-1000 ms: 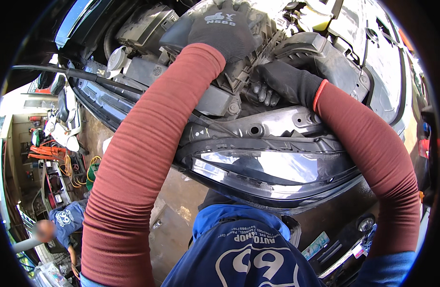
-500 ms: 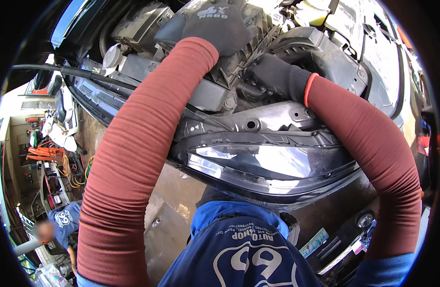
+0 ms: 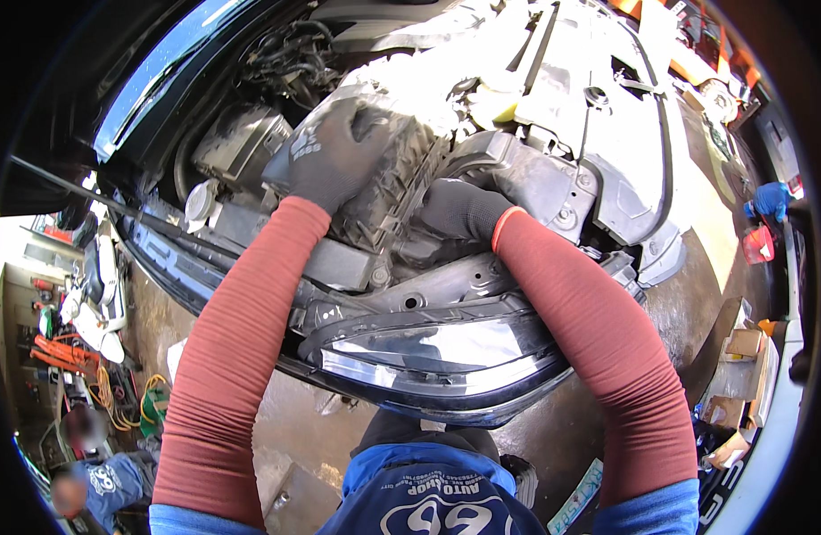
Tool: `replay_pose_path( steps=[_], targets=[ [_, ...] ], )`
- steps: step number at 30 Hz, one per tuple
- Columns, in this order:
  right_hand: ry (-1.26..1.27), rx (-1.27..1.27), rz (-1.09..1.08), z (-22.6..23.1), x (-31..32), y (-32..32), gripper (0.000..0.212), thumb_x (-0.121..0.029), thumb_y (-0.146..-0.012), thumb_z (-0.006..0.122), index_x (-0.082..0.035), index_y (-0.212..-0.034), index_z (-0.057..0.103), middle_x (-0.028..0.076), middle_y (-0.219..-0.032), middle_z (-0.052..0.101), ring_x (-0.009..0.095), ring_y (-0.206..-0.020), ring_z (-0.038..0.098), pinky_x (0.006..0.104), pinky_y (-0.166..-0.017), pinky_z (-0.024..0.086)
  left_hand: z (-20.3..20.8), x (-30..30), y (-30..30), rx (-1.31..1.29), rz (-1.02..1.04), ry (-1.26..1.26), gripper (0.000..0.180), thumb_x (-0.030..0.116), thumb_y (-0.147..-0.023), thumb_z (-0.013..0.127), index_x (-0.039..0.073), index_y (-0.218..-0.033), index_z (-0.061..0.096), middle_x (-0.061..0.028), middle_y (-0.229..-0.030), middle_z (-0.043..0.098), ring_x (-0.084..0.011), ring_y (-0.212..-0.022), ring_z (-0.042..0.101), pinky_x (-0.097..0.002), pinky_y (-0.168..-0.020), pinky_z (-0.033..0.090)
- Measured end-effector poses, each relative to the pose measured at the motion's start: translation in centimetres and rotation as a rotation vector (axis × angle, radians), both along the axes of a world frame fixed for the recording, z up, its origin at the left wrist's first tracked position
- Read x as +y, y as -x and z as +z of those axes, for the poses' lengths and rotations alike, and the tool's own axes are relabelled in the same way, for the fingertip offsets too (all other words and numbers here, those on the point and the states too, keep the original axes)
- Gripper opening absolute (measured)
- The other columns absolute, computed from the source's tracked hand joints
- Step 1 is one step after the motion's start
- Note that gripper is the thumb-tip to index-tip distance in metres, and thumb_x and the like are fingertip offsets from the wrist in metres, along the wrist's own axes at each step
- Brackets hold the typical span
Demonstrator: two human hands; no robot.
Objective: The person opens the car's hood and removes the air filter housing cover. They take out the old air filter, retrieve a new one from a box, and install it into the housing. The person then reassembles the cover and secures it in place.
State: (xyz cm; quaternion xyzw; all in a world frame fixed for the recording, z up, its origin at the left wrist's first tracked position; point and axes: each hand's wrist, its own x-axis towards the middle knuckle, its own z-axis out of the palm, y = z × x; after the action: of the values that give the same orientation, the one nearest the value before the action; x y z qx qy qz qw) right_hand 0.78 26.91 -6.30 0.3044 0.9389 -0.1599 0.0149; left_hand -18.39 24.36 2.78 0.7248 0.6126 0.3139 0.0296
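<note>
My left hand (image 3: 334, 162), in a dark work glove, lies over the dusty black air filter box (image 3: 379, 214) in the engine bay. Its thumb stands apart from the fingers, which curl over the top and far side of the box, tips hidden. My right hand (image 3: 459, 209), in a dark glove with a red cuff, is closed low against the box's right side, beside the black air duct (image 3: 508, 156). Whatever its fingers hold is hidden. Below both hands runs the front body panel (image 3: 410, 303), with a clear headlight (image 3: 437, 357) nearest me.
A hood prop rod (image 3: 71, 187) crosses at the left, near a white-capped reservoir (image 3: 199, 203). People (image 3: 116, 481) (image 3: 771, 201) are at the lower left and far right. Cardboard boxes (image 3: 745, 343) stand at right; orange equipment (image 3: 67, 352) is at left.
The view has shifted, showing more of the engine bay and the right side. My left hand has turned on the box, its thumb now apart; my right hand stays low beside it.
</note>
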Motion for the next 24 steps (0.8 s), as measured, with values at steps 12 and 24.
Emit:
replay_pose_path(
  steps=[12,24],
  targets=[
    [0.953,0.805,-0.726,2.5,0.9,1.5,0.057,-0.047,-0.091,0.07,-0.002,-0.126,0.066,0.019,-0.107,0.072,0.034,-0.101,0.071,0.0509,-0.089,0.056,-0.2,3.5,7.5,0.093,0.472,0.339,0.071,0.058,-0.087,0.063,-0.001,-0.125,0.069,-0.029,-0.124,0.069,-0.0443,-0.12,0.065,-0.0484,-0.103,0.051],
    [1.093,1.126,-0.909,0.7,1.6,3.3,0.099,-0.067,-0.071,0.087,0.013,-0.126,0.065,0.016,-0.109,0.069,0.025,-0.095,0.063,0.0389,-0.085,0.053,0.5,2.7,6.7,0.045,0.445,0.29,0.097,0.075,-0.076,0.071,-0.009,-0.124,0.068,-0.0324,-0.125,0.068,-0.0442,-0.119,0.067,-0.0475,-0.104,0.052]
  ],
)
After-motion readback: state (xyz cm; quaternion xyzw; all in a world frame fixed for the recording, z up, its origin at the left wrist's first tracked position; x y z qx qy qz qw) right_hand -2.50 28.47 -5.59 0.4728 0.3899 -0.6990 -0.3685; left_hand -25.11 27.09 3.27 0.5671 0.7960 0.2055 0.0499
